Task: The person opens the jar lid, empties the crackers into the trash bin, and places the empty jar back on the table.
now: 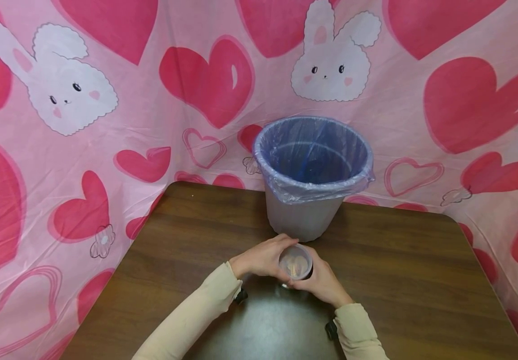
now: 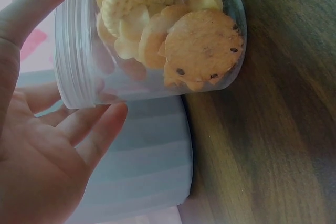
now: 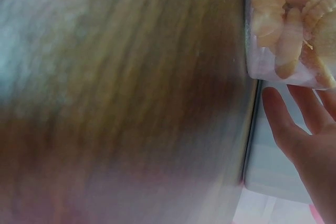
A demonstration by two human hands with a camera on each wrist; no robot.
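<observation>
A clear plastic jar (image 1: 296, 262) with a ribbed band round its top stands upright between both hands, in front of the bin. Inside it lie round cookies (image 2: 205, 45), some scalloped, some with dark specks. My left hand (image 1: 265, 257) holds the jar near its top from the left, thumb on the near side and fingers on the far side. From the right, my right hand (image 1: 322, 281) holds it too; fingers (image 3: 281, 121) show beside the jar's wall in the right wrist view. Whether the jar's base touches the table, I cannot tell.
A pale waste bin (image 1: 301, 215) with a bluish plastic liner (image 1: 272, 185) folded over its rim stands at the back of the brown wooden table (image 1: 421, 280). Pink cloth (image 1: 222, 95) with hearts and rabbits hangs behind and along the sides.
</observation>
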